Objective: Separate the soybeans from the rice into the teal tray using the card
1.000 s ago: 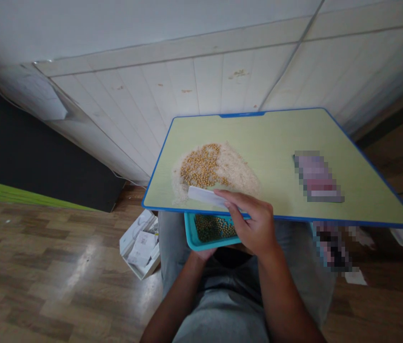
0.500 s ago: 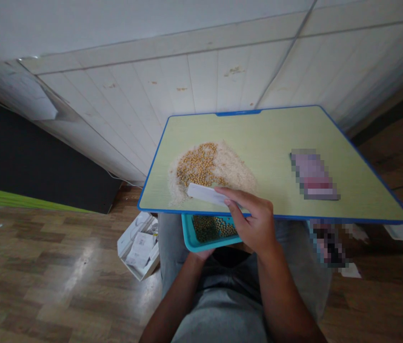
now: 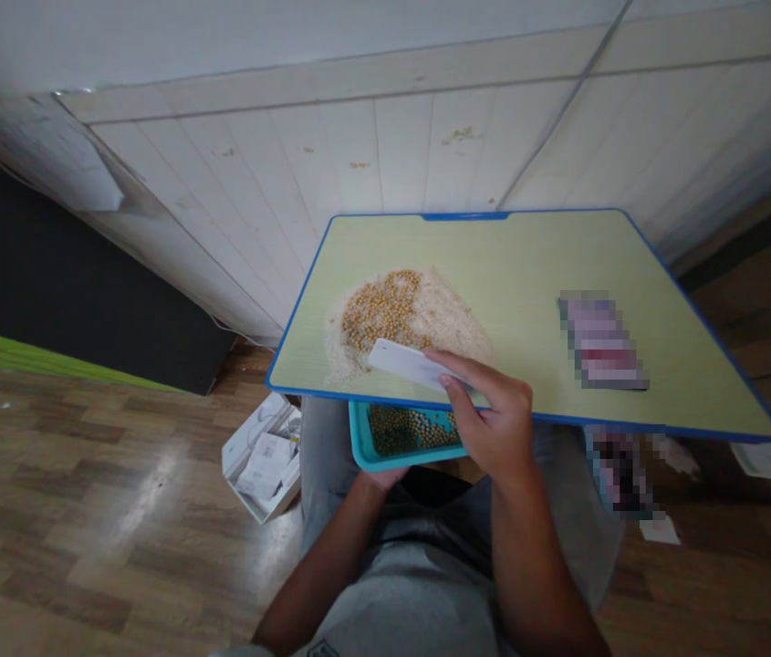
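Observation:
My right hand (image 3: pixel 491 415) pinches a flat white card (image 3: pixel 407 363) and holds it at the near edge of a heap of rice (image 3: pixel 450 319) mixed with yellow beans (image 3: pixel 381 310). The heap lies on a pale green table with a blue rim (image 3: pixel 528 246). Below the table's near edge a teal tray (image 3: pixel 364 443) holds more beans. My left hand (image 3: pixel 385 477) reaches under that tray, and only its wrist and the heel of the palm show.
A blurred rectangular object (image 3: pixel 600 339) lies on the right half of the table. An open white box (image 3: pixel 262 461) sits on the wooden floor to the left of my legs. White wall panels rise behind the table. Papers lie on the floor at far right.
The white card has shifted slightly right and tilted, staying at the heap's near edge. The view has swung a little.

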### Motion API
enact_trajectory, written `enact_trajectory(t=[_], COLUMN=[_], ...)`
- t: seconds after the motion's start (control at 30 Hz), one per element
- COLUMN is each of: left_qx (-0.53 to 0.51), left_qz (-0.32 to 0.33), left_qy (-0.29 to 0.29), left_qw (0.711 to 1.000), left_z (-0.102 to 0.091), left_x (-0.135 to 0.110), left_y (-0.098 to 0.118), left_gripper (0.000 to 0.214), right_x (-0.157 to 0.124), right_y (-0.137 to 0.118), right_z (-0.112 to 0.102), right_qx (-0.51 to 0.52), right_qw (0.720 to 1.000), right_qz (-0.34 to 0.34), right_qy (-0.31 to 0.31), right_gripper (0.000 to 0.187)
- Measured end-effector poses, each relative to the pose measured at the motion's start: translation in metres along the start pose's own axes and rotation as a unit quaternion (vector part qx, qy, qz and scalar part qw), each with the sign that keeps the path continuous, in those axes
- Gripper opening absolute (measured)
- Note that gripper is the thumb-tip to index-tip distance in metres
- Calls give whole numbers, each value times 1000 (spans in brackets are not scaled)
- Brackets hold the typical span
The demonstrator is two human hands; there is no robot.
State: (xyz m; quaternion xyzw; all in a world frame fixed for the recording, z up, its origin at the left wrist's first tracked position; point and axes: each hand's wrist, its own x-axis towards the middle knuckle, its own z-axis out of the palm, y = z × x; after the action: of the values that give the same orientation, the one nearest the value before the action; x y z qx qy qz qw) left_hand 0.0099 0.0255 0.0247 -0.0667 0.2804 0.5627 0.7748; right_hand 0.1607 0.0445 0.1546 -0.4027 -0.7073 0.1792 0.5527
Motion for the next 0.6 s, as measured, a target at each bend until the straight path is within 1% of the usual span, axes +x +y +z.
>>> enact_trajectory(t=[0.17,0.33,0.43,0.53,0.6], left_qx=[-14,-7,-10,-23,-21], left_qz=[15,18,20,18,1], left_qy=[-11,-22,-30,-12,0], left_qw=[1000,1000,999,1000,1000], left_z=[3,-2,-2,2,5], left_x=[-1,2,4,2,-1], left_y=[-2,-1,1,2,1], left_gripper=[47,50,48,47,50], right_x=[-2,-1,-1,0,0], right_y=[3,5,3,2,1], right_z=[0,3,5,6,4], right_qx=[1,0,2,4,3], right_qw=[1000,1000,1000,1000,1000], right_qz=[2,5,5,3,4], right_qy=[12,13,14,12,10], right_gripper=[42,40,40,40,40])
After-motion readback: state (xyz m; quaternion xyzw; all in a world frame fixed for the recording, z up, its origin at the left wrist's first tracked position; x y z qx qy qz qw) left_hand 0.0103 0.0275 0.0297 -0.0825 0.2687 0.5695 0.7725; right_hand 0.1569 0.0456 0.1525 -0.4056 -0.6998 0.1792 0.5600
